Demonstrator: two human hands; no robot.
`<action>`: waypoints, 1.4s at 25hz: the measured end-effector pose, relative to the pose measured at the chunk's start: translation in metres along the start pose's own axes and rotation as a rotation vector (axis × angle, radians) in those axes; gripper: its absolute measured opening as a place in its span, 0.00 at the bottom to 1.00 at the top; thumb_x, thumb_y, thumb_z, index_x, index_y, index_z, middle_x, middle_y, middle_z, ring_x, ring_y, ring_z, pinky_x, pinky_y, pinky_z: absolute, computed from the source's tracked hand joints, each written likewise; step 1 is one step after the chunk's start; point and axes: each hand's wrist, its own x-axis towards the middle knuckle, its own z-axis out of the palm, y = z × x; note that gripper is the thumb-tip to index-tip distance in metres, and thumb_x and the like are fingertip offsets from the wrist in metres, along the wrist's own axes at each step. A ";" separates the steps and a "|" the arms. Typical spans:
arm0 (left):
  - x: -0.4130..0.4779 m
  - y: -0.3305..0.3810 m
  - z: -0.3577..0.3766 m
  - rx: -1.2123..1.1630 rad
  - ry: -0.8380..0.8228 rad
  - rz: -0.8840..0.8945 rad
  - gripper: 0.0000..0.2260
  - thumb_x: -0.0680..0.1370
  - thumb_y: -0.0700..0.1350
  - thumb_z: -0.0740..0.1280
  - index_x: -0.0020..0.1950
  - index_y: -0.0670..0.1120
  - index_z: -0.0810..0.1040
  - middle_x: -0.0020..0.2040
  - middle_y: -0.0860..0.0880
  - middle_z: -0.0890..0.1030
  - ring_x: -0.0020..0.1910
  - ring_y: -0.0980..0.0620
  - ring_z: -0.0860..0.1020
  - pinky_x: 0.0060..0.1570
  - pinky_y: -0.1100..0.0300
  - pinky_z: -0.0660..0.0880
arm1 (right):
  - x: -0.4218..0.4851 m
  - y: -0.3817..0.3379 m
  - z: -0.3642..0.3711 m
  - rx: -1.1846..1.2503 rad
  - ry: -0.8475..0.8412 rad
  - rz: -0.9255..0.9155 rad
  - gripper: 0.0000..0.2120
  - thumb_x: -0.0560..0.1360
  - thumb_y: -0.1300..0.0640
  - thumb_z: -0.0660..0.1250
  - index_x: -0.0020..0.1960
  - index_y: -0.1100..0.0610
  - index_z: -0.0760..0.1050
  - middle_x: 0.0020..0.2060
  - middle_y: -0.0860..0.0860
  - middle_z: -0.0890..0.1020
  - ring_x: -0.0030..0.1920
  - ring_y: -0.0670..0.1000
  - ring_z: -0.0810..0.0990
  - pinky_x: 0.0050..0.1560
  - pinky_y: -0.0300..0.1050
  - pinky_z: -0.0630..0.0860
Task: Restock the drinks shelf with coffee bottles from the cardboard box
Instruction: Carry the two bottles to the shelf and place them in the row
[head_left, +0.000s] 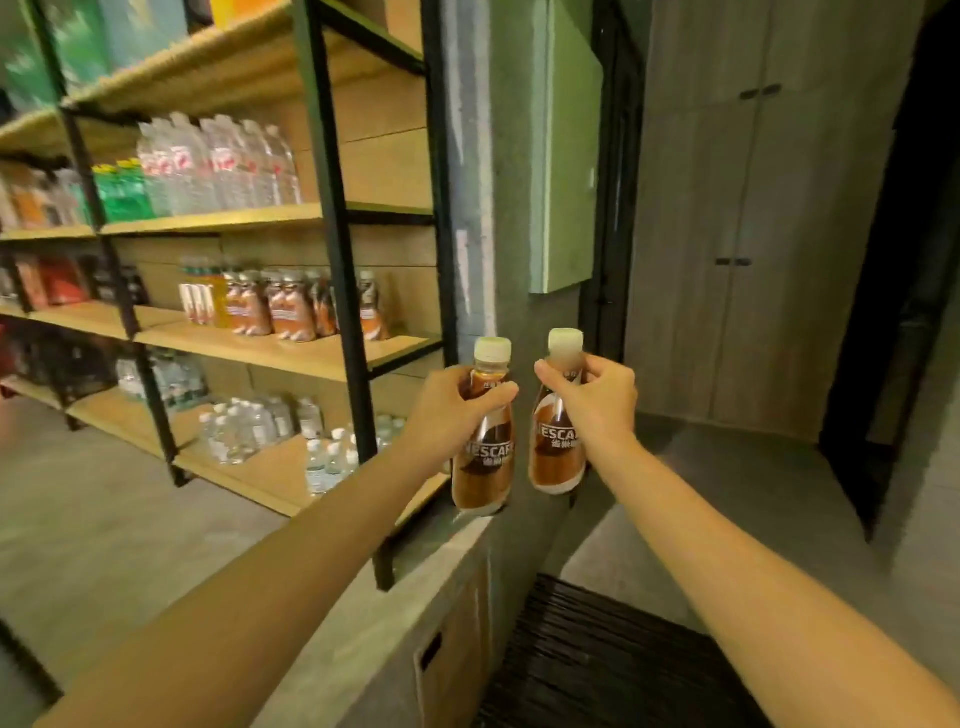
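My left hand (457, 402) grips a brown Nescafé coffee bottle (483, 457) by its neck, white cap up. My right hand (597, 397) pinches a second coffee bottle (556, 452) just under its cap. Both bottles hang upright in the air, side by side, to the right of the shelf unit. On the middle wooden shelf (311, 353) stands a row of the same coffee bottles (291, 312), with bare board to their right. The cardboard box is out of view, apart from a brown panel (452, 654) with a handle slot low down, which may be it.
The black metal shelf frame (337, 249) has water bottles (223, 166) on the shelf above and more water bottles (260, 431) on the lowest one. A grey concrete ledge (415, 597) runs below my arms. A dark ribbed mat (613, 660) lies on the floor; grey cupboards (753, 234) stand behind.
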 end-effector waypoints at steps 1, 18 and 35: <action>0.005 -0.015 -0.035 0.018 0.042 -0.012 0.11 0.76 0.46 0.68 0.56 0.44 0.78 0.48 0.50 0.80 0.48 0.54 0.77 0.50 0.60 0.74 | -0.001 -0.004 0.041 0.022 -0.041 -0.006 0.08 0.69 0.54 0.74 0.46 0.55 0.80 0.39 0.48 0.82 0.43 0.46 0.80 0.46 0.43 0.75; 0.086 -0.174 -0.392 0.068 0.528 -0.199 0.10 0.76 0.46 0.66 0.55 0.43 0.76 0.46 0.50 0.80 0.51 0.50 0.77 0.52 0.54 0.72 | 0.010 -0.045 0.486 0.202 -0.480 -0.057 0.12 0.68 0.52 0.75 0.47 0.58 0.81 0.42 0.54 0.84 0.43 0.52 0.81 0.44 0.46 0.75; 0.226 -0.304 -0.599 -0.076 0.027 0.002 0.03 0.77 0.45 0.65 0.49 0.50 0.76 0.42 0.57 0.79 0.38 0.65 0.78 0.33 0.72 0.71 | 0.015 -0.054 0.711 0.051 -0.101 -0.022 0.10 0.69 0.51 0.74 0.46 0.54 0.80 0.38 0.49 0.82 0.43 0.51 0.82 0.45 0.46 0.78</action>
